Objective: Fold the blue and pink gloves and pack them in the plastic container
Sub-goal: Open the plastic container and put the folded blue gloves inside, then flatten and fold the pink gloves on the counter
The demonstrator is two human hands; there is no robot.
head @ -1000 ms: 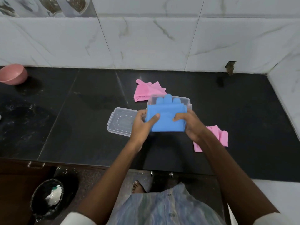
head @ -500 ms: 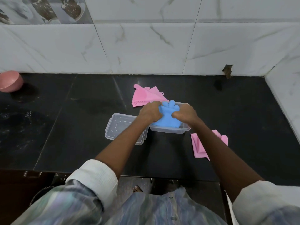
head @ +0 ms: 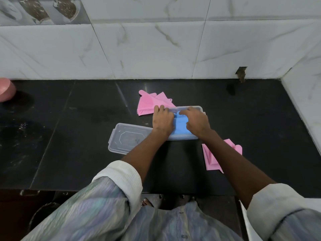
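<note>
The folded blue gloves [head: 180, 125] lie inside the clear plastic container [head: 196, 108] at the middle of the black counter. My left hand [head: 163, 120] and my right hand [head: 197, 121] rest on top of the blue gloves, pressing them down into the container, fingers curled over them. One pink glove [head: 152, 103] lies flat just behind the container on the left. A second, folded pink glove [head: 211, 158] lies on the counter to the right of my right forearm, partly hidden by it.
The container's clear lid [head: 128, 140] lies beside it on the left, under my left forearm. A pink bowl [head: 6, 92] sits at the far left edge. White marble tiles wall the back and right. The counter's front edge [head: 69, 188] is near my body.
The blue gloves went from held above the container down into it. Both hands followed and now press on top of them.
</note>
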